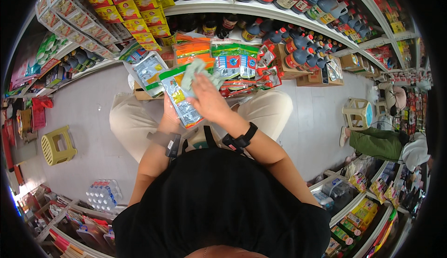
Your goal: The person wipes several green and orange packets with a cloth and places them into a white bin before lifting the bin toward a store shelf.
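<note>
My left hand grips the lower left side of a flat plastic food packet, silver-blue with a green top band. A pale green cloth lies bunched on the packet's face, pressed there under my right hand. The cloth hides the packet's upper right part. Just behind are orange packets and green-topped packets. Red-capped pouches lie to their right. Another silver packet leans to the left of my hands.
Shelves of sauce bottles rise in front, with yellow sachet strips hanging at left. Cardboard boxes sit at right. Plastic stools and a water bottle pack stand on the floor. Other people are at far right.
</note>
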`<state>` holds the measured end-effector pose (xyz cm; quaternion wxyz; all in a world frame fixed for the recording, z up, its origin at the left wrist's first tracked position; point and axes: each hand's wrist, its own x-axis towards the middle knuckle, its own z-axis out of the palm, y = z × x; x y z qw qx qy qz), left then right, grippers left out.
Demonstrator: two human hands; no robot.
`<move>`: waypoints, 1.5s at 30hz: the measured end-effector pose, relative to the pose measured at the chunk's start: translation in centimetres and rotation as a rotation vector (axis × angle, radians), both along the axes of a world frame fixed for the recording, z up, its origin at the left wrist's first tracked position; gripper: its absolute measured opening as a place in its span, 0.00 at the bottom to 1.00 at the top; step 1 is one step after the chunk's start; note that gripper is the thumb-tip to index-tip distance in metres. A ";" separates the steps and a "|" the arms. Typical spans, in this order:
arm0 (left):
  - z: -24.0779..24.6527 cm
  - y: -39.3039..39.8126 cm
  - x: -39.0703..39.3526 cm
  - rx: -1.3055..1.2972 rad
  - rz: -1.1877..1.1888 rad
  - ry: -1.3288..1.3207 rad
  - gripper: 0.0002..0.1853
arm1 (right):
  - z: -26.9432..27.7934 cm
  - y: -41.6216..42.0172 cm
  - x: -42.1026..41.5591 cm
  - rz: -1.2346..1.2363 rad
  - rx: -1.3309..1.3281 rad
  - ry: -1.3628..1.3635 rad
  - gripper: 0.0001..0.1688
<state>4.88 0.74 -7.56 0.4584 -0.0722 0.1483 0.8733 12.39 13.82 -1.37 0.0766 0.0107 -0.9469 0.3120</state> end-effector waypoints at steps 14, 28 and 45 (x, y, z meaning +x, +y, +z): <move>-0.7 -0.9 -0.5 0.152 0.061 -0.047 0.30 | -2.3 1.9 -1.0 -0.031 -0.250 -0.108 0.36; -2.8 -1.8 -2.3 -0.262 0.384 0.052 0.27 | -0.2 -0.1 1.0 0.218 0.145 0.077 0.26; 1.2 -0.5 -2.4 -0.162 0.125 0.052 0.24 | -8.2 10.5 -8.6 -0.785 -0.910 -0.020 0.26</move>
